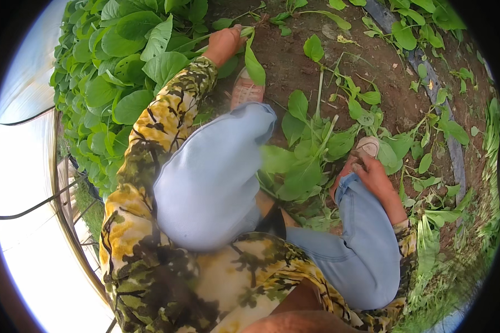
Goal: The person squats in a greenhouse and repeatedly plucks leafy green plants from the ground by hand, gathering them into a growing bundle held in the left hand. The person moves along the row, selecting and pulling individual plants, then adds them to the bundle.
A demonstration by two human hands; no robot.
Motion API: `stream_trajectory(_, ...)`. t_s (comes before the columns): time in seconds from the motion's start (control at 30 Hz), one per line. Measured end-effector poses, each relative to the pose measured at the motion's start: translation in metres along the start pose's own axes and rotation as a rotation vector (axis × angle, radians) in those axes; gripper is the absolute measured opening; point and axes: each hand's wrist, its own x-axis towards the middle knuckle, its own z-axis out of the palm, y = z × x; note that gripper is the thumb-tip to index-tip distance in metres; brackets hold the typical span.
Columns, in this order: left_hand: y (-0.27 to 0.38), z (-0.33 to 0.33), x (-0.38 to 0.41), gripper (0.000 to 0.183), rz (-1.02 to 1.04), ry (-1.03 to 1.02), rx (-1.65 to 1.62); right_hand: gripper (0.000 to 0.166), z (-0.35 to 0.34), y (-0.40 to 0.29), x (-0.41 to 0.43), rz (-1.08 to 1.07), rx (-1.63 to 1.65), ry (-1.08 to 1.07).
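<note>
My left hand [224, 45] is closed around the pale stems of a leafy green plant [255, 62] at the edge of the dense green bed [121, 62]. One broad leaf hangs from the fist above my left shoe [246, 89]. My right hand [374, 171] is low beside my right shoe [368, 145], its fingers bent, thumb near the fingertips. Whether anything small is between those fingers cannot be made out. Loose leafy greens [302, 170] lie on the soil between my feet, some of them blurred.
Bare brown soil [283, 58] with scattered leaves stretches ahead. A dark flat strip [452, 141] runs along the right. Piled greens [427, 245] lie at lower right. Clear plastic sheeting [23, 166] on a frame borders the left. My bent knees [210, 187] rise between my arms.
</note>
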Motion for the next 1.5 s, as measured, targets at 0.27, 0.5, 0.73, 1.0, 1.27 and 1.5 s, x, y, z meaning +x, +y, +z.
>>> stream_trajectory(0.27, 0.038, -0.014, 0.023, 0.037, -0.039, -0.230, 0.060, 0.033, 0.001, -0.014, 0.005, -0.043, -0.025, 0.001)
stream_trajectory(0.5, 0.151, -0.060, 0.019, 0.039, 0.319, -0.179, -0.189, 0.059, -0.024, -0.060, 0.056, -0.155, 0.110, 0.400)
stream_trajectory(0.73, 0.216, -0.087, 0.000, 0.036, 0.580, -0.113, -0.315, 0.053, -0.026, -0.067, 0.076, -0.225, -0.015, 0.553)
stream_trajectory(1.0, 0.227, -0.092, -0.012, 0.037, 0.757, -0.114, -0.152, 0.026, -0.012, -0.043, 0.069, -0.063, 0.002, 0.377)
stream_trajectory(1.27, 0.215, -0.081, -0.015, 0.026, 0.649, -0.171, -0.172, 0.050, -0.016, -0.023, 0.070, -0.244, 0.124, 0.481)
stream_trajectory(1.5, 0.209, -0.082, -0.015, 0.038, 0.674, -0.096, -0.325, 0.026, -0.027, -0.025, 0.073, 0.123, 0.198, 0.134)
